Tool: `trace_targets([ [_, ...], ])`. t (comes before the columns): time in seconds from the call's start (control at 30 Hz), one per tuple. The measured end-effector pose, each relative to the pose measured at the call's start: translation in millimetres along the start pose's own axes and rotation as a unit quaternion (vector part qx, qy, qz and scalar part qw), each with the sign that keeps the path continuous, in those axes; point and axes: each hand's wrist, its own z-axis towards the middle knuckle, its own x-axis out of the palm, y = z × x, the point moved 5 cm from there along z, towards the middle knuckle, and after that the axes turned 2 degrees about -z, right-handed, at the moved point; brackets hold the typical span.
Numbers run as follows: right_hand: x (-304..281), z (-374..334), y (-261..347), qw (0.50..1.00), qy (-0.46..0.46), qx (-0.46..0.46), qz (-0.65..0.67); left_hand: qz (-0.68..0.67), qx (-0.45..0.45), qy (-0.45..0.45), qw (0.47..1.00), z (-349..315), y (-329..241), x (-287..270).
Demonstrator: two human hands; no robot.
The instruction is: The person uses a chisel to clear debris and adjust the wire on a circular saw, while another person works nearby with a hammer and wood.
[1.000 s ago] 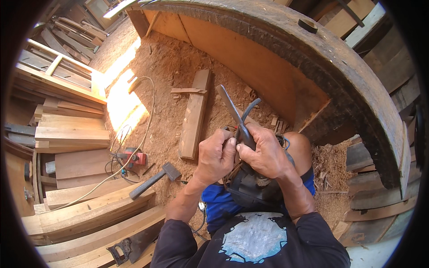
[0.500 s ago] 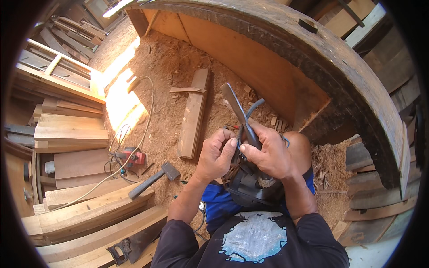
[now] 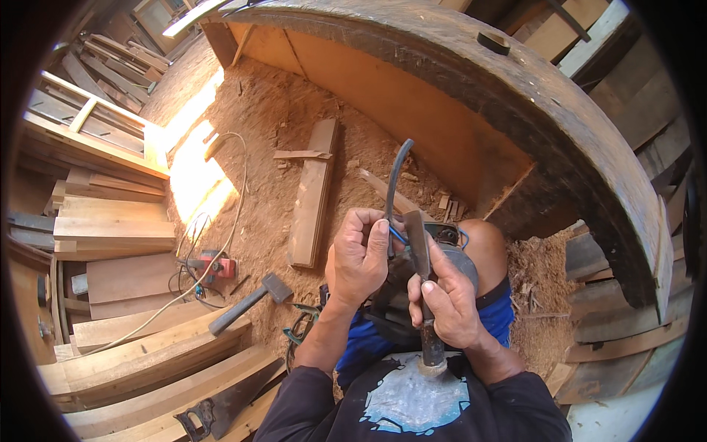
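Note:
Between the fingertips of my left hand (image 3: 361, 254) is a thick black cable (image 3: 398, 173), whose free end curves upward. A thin blue wire (image 3: 398, 235) shows beside it at the fingers. My right hand (image 3: 454, 300) is closed around a chisel (image 3: 418, 247), with the blade pointing up and away from me. The chisel's dark handle (image 3: 430, 340) comes down toward my shirt. The blade stands close to the cable; I cannot tell whether they touch. Behind the hands, a dark power tool (image 3: 448, 234) rests between my legs, partly hidden.
A hammer (image 3: 275, 289) and a handsaw (image 3: 239, 394) lie on timbers at the left, near a red power tool (image 3: 223, 267) with a cord. Stacked boards (image 3: 313, 214) lie on the shavings ahead. A large curved wooden piece (image 3: 515, 110) arches across the far right.
The chisel has come down and back toward my body, and my right hand has lowered with it. The cable now stands more upright and apart from the blade.

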Motion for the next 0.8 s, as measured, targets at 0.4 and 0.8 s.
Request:
trace_targets([
  [0.4,5,-4,-1,0.999,0.030,-0.002,0.040,0.065,0.011,-0.018,0.998,0,2,2],
  [0.8,10,1,0,1.000,0.016,-0.004,0.022,-0.102,-0.052,-0.029,0.993,2,-3,11],
])
